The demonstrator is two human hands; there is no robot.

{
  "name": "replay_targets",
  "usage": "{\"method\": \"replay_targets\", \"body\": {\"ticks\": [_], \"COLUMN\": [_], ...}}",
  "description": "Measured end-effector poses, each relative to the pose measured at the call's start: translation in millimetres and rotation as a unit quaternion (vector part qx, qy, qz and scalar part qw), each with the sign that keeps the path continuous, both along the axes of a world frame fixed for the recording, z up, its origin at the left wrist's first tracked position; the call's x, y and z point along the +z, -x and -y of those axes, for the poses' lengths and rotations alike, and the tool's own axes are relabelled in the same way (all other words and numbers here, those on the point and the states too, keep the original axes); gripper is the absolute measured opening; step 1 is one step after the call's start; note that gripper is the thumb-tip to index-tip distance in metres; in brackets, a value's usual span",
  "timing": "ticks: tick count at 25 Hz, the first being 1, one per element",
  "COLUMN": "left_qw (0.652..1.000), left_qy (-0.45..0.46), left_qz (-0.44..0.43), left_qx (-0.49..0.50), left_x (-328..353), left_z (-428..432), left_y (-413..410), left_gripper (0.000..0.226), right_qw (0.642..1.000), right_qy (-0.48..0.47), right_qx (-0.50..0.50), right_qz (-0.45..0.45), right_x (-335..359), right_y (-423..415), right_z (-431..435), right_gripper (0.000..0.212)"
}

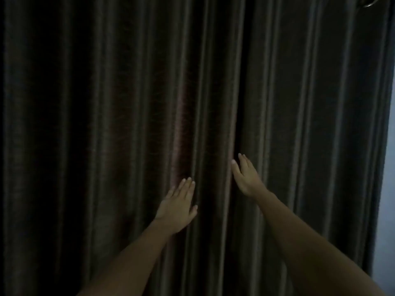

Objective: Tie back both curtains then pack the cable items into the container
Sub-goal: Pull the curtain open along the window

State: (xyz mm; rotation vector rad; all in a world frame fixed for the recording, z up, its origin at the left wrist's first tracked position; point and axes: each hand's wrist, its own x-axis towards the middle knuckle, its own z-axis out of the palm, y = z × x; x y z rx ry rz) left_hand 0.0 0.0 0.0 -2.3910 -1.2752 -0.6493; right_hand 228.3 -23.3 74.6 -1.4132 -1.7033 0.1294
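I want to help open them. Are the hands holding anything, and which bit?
Nothing is held yet. The left hand and right hand are flat, fingers straight, against the dark pleated fabric curtains beside the middle gap, with no grip.

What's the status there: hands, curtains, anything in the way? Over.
Left hand open, flat against left curtain. Right hand open, at inner edge of right curtain. Both curtains hanging closed, untied. Nothing in the way seen.

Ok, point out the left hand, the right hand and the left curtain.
left hand (pixel 177 208): head view, back of the hand.
right hand (pixel 246 178): head view, back of the hand.
left curtain (pixel 96 124): head view, a middle fold.
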Motion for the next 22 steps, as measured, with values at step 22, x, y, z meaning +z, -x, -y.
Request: {"method": "replay_targets", "body": {"ticks": [22], "left_qw": [0.907], "left_qy": [-0.3], "left_qz": [-0.24], "left_qx": [0.17], "left_x": [95.5], "left_z": [-138.5], "left_y": [-40.2], "left_gripper": [0.041], "right_qw": [0.956], "right_qy": [-0.201], "right_qx": [0.192], "right_qz": [0.093], "right_x": [167.3], "right_y": [36.0], "right_z": [-208.7], "right_gripper": [0.034]}}
